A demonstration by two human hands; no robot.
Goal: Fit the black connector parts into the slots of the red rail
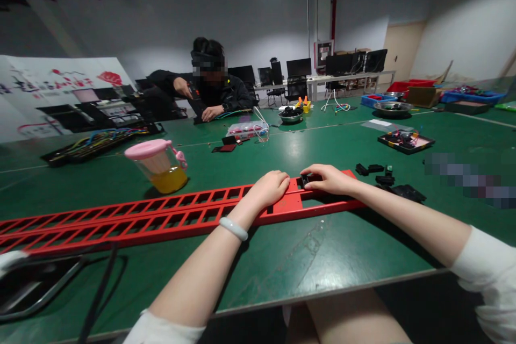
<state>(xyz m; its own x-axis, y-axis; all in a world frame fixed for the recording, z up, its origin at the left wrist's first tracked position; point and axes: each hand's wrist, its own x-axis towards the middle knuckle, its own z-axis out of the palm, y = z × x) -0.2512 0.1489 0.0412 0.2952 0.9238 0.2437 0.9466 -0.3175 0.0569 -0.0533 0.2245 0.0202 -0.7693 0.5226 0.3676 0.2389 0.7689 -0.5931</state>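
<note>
A long red slotted frame [288, 204] with two rows of openings lies across the green table in front of me. My left hand [271, 188] presses down on it, the fingers closed together over its far row near the right end. To the right, my right hand [328, 178] pinches a small black plastic part [305, 180] at an opening in the far row. The fingers partly hide this part, and how deep it sits I cannot tell. Several loose black parts [376, 168] lie beyond the frame's right end, beside a flat black piece [409, 192].
A pink-lidded cup [168, 172] of yellow liquid stands close behind the frame. Across the table [274, 158], a person [209, 86] handles a dark device. A tray [406, 141], a metal bowl [291, 114] and a wire bundle [100, 142] lie farther back. A black cable [98, 293] crosses the lower left.
</note>
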